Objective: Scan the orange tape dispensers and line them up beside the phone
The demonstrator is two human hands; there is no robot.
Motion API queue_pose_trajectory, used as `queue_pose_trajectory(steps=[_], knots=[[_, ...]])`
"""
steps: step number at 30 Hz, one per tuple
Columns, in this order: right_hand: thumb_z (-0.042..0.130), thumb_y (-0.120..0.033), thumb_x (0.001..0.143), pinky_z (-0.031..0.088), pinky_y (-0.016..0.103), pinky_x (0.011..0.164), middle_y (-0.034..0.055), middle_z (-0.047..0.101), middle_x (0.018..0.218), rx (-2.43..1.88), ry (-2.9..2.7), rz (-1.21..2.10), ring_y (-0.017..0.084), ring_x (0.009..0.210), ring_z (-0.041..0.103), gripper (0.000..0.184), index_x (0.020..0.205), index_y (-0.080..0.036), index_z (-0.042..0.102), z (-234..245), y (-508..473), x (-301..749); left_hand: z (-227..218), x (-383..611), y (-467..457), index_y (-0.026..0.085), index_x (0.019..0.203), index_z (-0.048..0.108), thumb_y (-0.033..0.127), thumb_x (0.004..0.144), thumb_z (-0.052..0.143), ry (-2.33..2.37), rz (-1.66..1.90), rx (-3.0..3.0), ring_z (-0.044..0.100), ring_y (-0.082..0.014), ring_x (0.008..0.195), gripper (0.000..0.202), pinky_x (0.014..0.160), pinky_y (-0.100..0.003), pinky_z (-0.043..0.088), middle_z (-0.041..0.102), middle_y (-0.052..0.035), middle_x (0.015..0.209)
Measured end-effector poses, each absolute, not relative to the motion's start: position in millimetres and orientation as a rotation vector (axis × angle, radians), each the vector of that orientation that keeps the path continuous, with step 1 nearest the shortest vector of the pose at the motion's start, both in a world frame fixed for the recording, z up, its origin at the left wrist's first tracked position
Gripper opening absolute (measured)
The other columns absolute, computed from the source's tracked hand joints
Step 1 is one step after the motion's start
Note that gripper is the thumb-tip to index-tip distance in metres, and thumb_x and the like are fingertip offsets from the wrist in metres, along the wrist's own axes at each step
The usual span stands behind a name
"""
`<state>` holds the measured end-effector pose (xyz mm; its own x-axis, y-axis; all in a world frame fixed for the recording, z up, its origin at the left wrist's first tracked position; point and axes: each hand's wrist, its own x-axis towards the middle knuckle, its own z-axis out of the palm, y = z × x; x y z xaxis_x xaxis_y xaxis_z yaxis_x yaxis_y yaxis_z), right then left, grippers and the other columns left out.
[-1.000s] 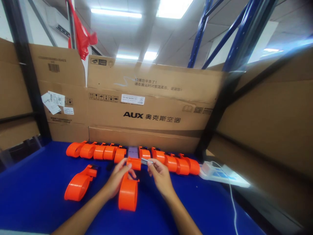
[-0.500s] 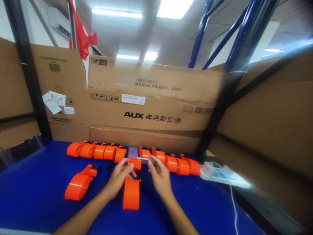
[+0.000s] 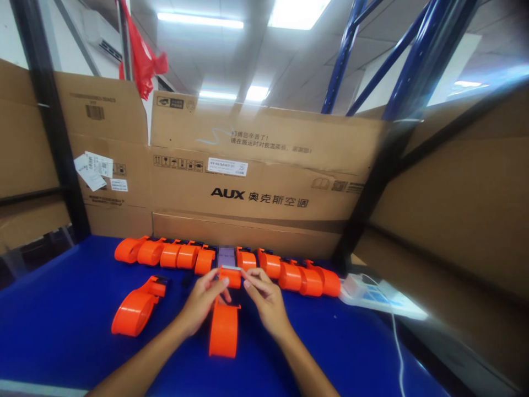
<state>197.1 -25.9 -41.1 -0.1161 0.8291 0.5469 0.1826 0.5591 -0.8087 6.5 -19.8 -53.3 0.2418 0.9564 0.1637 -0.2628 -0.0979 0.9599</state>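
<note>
An orange tape dispenser (image 3: 224, 328) stands on the blue table (image 3: 61, 309) in front of me. My left hand (image 3: 202, 300) pinches the left side of the dispenser's head. My right hand (image 3: 264, 298) is closed at the head's right side, fingertips pressing a thin grey metal blade (image 3: 230, 268) against its top edge. The two hands almost touch. A second orange dispenser (image 3: 134, 311) lies alone to the left, out of both hands.
A row of orange dispensers (image 3: 182, 255) lines the back of the table, with a small purple box (image 3: 225, 255) in its middle. A white power strip (image 3: 380, 298) and its cable lie at the right. Cardboard cartons (image 3: 256, 182) wall in the back and sides.
My right hand moved left with the metal blade, from a gap beside the dispenser's head to right against it. The dispenser turned slightly straighter.
</note>
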Motion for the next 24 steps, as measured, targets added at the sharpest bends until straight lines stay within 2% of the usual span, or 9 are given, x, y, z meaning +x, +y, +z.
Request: queue_pose_trajectory(steps=[4, 7, 10, 13, 17, 24], knots=[[0.065, -0.044, 0.090, 0.048, 0.034, 0.086, 0.0054, 0.064, 0.101, -0.878, -1.590, 0.691, 0.021, 0.096, 0.060, 0.030, 0.111, -0.026, 0.077, -39, -28, 193, -52, -1, -14, 0.014, 0.117, 0.064, 0.053, 0.081, 0.068, 0.860, 1.246, 1.392, 0.066, -0.0201, 0.063, 0.053, 0.065, -0.029, 0.047, 0.073, -0.0051, 0.070], [0.062, -0.046, 0.091, 0.049, 0.030, 0.072, 0.0063, 0.066, 0.098, -0.916, -1.538, 0.693, 0.020, 0.085, 0.061, 0.031, 0.106, -0.024, 0.078, -40, -29, 191, -50, -16, -5, 0.016, 0.099, 0.069, 0.054, 0.082, 0.064, 1.056, 1.365, 1.508, 0.069, -0.0244, 0.070, 0.042, 0.070, -0.032, 0.047, 0.075, -0.0066, 0.070], [0.061, -0.049, 0.090, 0.046, 0.027, 0.060, 0.0062, 0.068, 0.089, -0.946, -1.479, 0.689, 0.018, 0.072, 0.059, 0.033, 0.100, -0.022, 0.078, -41, -28, 192, -47, -33, 3, 0.020, 0.086, 0.069, 0.050, 0.078, 0.066, 1.262, 1.465, 1.623, 0.070, -0.0268, 0.076, 0.031, 0.076, -0.033, 0.047, 0.074, -0.0036, 0.066], [0.061, -0.052, 0.089, 0.043, 0.025, 0.054, 0.0048, 0.067, 0.079, -0.963, -1.419, 0.712, 0.016, 0.064, 0.055, 0.036, 0.095, -0.020, 0.076, -44, -25, 195, -48, -40, 9, 0.022, 0.075, 0.065, 0.048, 0.079, 0.064, 1.424, 1.415, 1.680, 0.069, -0.0254, 0.073, 0.025, 0.075, -0.032, 0.046, 0.071, -0.0013, 0.062], [0.061, -0.054, 0.089, 0.041, 0.024, 0.051, 0.0033, 0.064, 0.071, -0.967, -1.395, 0.754, 0.015, 0.059, 0.052, 0.038, 0.091, -0.018, 0.075, -44, -24, 196, -55, -36, 11, 0.023, 0.072, 0.063, 0.046, 0.081, 0.061, 1.436, 1.304, 1.578, 0.066, -0.0237, 0.070, 0.025, 0.067, -0.029, 0.044, 0.068, -0.0004, 0.064], [0.060, -0.055, 0.088, 0.040, 0.024, 0.050, 0.0028, 0.063, 0.067, -0.958, -1.392, 0.760, 0.015, 0.057, 0.052, 0.040, 0.089, -0.018, 0.074, -41, -28, 194, -57, -35, 9, 0.023, 0.069, 0.061, 0.045, 0.077, 0.065, 1.366, 1.285, 1.506, 0.063, -0.0242, 0.069, 0.024, 0.064, -0.028, 0.040, 0.064, 0.0006, 0.061]])
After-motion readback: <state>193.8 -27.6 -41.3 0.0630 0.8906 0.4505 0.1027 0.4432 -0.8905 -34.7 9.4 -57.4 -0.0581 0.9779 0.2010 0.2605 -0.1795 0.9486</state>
